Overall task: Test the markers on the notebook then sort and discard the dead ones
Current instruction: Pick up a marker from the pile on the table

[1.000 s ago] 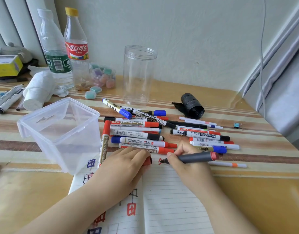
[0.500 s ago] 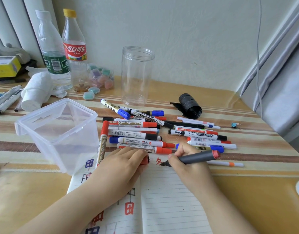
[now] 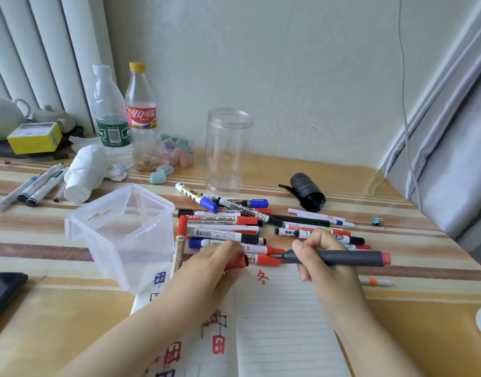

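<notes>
Fingers of my right hand (image 3: 325,257) are pinching the grey marker (image 3: 340,258), its tip lifted just past the notebook (image 3: 282,317) top; my left hand (image 3: 206,270) is gripping the red cap (image 3: 238,261), beside the marker pile (image 3: 233,229).

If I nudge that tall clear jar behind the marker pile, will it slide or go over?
The tall clear jar looks empty, thin-walled plastic, so probably very light and easy to shove. It stands upright, tall against its base, so a push near the rim would likely tip it; low down it may slide on the glossy table. Once down, its round wall could roll toward the markers.
</notes>
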Available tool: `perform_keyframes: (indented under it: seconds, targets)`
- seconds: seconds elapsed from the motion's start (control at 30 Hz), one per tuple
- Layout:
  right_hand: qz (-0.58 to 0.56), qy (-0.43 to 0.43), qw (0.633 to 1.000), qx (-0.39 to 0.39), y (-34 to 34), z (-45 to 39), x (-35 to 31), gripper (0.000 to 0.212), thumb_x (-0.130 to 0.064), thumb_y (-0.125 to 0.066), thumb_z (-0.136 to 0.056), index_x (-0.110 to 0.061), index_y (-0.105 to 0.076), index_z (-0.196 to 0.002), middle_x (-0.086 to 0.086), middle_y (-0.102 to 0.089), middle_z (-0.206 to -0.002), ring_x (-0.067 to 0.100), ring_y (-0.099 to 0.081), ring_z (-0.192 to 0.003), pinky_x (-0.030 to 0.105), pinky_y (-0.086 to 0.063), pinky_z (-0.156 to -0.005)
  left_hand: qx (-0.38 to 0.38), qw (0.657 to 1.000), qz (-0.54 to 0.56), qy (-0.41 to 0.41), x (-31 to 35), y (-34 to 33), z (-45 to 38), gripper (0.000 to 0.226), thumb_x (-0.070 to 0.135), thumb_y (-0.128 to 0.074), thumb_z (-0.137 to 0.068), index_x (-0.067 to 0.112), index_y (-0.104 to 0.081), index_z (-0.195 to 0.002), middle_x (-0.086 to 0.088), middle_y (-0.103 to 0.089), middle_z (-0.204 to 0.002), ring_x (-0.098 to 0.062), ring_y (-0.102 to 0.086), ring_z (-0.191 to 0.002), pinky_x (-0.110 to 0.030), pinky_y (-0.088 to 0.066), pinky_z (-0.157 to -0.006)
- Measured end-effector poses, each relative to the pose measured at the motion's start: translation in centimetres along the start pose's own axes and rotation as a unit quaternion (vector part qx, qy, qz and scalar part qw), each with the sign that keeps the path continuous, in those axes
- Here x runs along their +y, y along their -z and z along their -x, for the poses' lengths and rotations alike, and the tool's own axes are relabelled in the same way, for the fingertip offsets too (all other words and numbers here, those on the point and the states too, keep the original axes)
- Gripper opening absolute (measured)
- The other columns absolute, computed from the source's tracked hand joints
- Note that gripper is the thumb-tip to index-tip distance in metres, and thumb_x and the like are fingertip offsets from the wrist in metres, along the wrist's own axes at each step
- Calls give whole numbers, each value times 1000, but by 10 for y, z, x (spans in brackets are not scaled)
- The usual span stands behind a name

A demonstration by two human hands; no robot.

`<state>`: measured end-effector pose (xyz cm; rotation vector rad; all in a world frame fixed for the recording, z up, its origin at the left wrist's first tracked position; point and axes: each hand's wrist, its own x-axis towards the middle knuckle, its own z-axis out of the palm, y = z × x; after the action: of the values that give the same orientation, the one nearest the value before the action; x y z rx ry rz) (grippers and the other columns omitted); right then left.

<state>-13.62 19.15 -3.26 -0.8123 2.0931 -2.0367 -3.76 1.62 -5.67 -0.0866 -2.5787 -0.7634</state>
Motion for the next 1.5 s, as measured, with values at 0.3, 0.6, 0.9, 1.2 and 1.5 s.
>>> perform_keyframes:
  seconds: [0.3, 0.6, 0.9, 1.2, 1.5]
  targets:
    - [14, 39, 997, -61, -7, 4, -31, 31, -44, -61, -67, -18, -47, -58, -4, -44, -44, 6, -42, -46, 14, -40, -55, -4, 998, 62, -13, 20, 22, -10, 11, 25, -54, -90, 25, -54, -101, 22, -57, -91, 1, -56, -88, -22, -47, -78]
    - [21, 44, 997, -67, -19, 13, -35, 26, -28, -64, -73, -19, -48, -56, -13, -43, -47, 2, -39, -48, 15, -33, -51, -5, 998, 41, -39, 41, 28, -3, 22, 26, -54, -90, 22, -57, -112, 20, -54, -88, 0, -53, -81, -11, -39, -71]
    - [-113, -39, 990, -71, -34, 22, -28, 27, -34, -63, -63, -25, -41, -50, -4, -33, -46, 9, -30, -45, 19, -29, -47, -10, 997, 55, -59, 45, 30, 5, 25, 36, -43, -89, 16, -57, -84, 21, -45, -68, -4, -45, -67, -11, -34, -60]
    - [-177, -78, 979, -68, -43, 34, -17, 31, -18, -60, -72, -26, -38, -51, -3, -33, -48, 9, -30, -48, 21, -28, -47, 1, 996, 72, -62, 42, 21, 14, 18, 31, -47, -88, 18, -58, -81, 27, -43, -65, 4, -44, -65, -6, -33, -60]
    - [-69, -157, 980, -96, -49, 21, -22, 25, -36, -66, -79, -12, -58, -76, -8, -50, -49, 4, -40, -43, 16, -35, -48, 33, 999, -10, 35, 31, 28, 5, 13, 24, -56, -89, 15, -62, -82, 14, -51, -62, -1, -47, -54, -9, -35, -54]
